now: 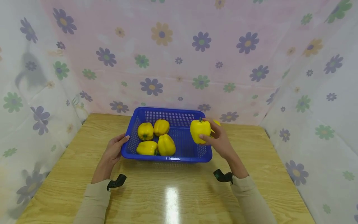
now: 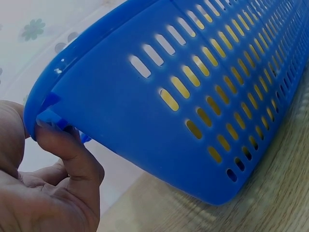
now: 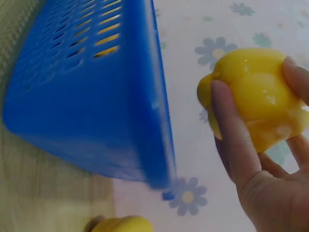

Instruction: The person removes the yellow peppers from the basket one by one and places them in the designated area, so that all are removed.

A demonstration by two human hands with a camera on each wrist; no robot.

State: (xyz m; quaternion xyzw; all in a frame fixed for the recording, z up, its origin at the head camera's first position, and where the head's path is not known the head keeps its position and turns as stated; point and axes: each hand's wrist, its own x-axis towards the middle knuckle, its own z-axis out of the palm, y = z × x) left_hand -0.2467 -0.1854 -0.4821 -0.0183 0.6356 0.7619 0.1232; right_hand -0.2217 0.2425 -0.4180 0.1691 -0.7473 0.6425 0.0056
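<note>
My right hand (image 1: pixel 222 143) grips a yellow bell pepper (image 1: pixel 199 132) with a green stem, held up over the right end of a blue plastic basket (image 1: pixel 183 140). In the right wrist view, thumb and fingers wrap round this pepper (image 3: pixel 256 96), apart from the basket wall (image 3: pixel 87 111). My left hand (image 1: pixel 112 151) holds the basket's left rim; the left wrist view shows curled fingers (image 2: pixel 77 159) under that rim. Several yellow bell peppers (image 1: pixel 166 145) lie in the basket's left half. One more yellow bell pepper (image 1: pixel 217 123) shows behind my right hand, mostly hidden.
The basket stands on a wood-grain table (image 1: pixel 151 193) near its back edge. Flower-printed cloth (image 1: pixel 179 71) hangs behind and at both sides. That extra pepper (image 3: pixel 125 224) lies outside the basket, beyond its right end.
</note>
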